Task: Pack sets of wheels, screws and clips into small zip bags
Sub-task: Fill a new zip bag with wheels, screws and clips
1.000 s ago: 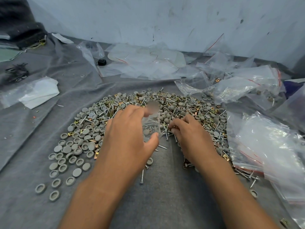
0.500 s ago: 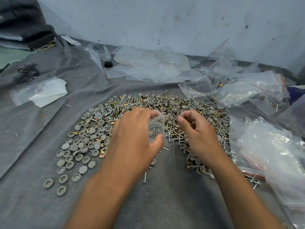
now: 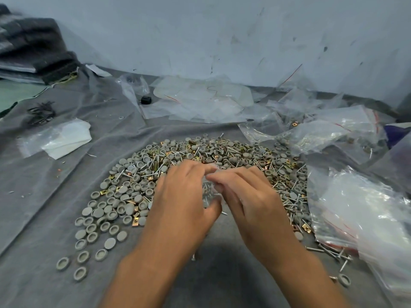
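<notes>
I see the left hand (image 3: 182, 196) pinching the upright bag (image 3: 208, 192), its mouth touching the right hand (image 3: 246, 194), whose fingertips pinch something hidden.

— How many hands do I have in view?
— Two, a left hand (image 3: 182, 196) and a right hand (image 3: 249, 196), with one small zip bag (image 3: 209, 190) between them.
— And the parts?
— One heap: wheels (image 3: 115, 207), screws (image 3: 289, 196) and clips (image 3: 103, 192), each too many for me to count. One black cap (image 3: 146, 100).
</notes>
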The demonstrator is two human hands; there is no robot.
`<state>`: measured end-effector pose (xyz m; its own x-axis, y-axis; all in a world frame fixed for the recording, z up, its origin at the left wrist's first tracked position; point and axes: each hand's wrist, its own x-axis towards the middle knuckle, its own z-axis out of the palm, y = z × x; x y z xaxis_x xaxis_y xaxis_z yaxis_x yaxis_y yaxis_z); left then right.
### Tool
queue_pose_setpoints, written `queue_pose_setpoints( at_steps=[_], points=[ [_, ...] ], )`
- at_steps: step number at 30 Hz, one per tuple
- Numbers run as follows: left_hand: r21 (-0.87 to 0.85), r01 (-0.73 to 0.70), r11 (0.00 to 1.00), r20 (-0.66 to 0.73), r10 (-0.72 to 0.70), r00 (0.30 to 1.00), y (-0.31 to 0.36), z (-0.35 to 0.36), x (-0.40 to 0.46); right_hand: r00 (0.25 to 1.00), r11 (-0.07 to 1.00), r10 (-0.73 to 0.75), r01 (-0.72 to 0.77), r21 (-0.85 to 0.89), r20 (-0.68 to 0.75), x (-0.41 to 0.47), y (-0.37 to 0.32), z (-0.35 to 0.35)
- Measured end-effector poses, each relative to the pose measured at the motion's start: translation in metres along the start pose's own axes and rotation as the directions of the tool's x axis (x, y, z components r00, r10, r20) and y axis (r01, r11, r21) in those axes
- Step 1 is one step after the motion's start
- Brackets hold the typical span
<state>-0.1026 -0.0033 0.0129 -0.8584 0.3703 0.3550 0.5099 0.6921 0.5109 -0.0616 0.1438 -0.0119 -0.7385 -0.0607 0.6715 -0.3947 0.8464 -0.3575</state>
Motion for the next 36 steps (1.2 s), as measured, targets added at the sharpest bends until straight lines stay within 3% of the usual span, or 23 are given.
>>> queue_pose_setpoints(
  at_steps=[9,13,18,22,26,31,33,36],
  points=[
    [-0.041,-0.027,0.999,0.01,0.027,1.0,0.003,0.001,0.001,0.999,0.999,0.039,-0.039,0.027,0.001,0.001,0.004,-0.006],
    [-0.026,-0.05,0.998,0.064,0.052,0.997,-0.001,-0.003,-0.003,0.996,0.995,0.045,-0.051,-0.083,-0.078,0.001,0.008,-0.004],
    [0.062,-0.127,0.99,0.155,0.117,0.981,-0.012,-0.011,-0.005,0.998,0.989,0.058,-0.062,-0.136,-0.037,0.003,0.008,-0.002],
    [-0.028,-0.13,0.991,0.119,0.133,0.984,-0.017,-0.018,-0.006,0.996,0.996,0.076,-0.078,-0.032,-0.037,0.002,0.013,-0.004],
    [-0.167,-0.125,0.978,-0.048,0.118,0.992,-0.02,-0.024,-0.002,0.984,0.984,0.168,-0.164,0.074,-0.056,0.003,0.014,-0.006],
    [-0.264,-0.175,0.948,-0.255,0.106,0.961,-0.021,-0.024,0.001,0.972,0.975,0.168,-0.138,0.176,-0.166,0.006,0.007,-0.007],
    [-0.387,-0.173,0.906,-0.304,0.052,0.951,-0.019,-0.023,0.002,0.955,0.93,0.24,-0.174,0.324,-0.176,0.007,0.005,-0.009],
    [-0.614,-0.134,0.778,-0.278,-0.054,0.959,-0.017,-0.022,0.004,0.935,0.768,0.342,-0.225,0.6,-0.087,0.009,-0.001,-0.011]
  ],
)
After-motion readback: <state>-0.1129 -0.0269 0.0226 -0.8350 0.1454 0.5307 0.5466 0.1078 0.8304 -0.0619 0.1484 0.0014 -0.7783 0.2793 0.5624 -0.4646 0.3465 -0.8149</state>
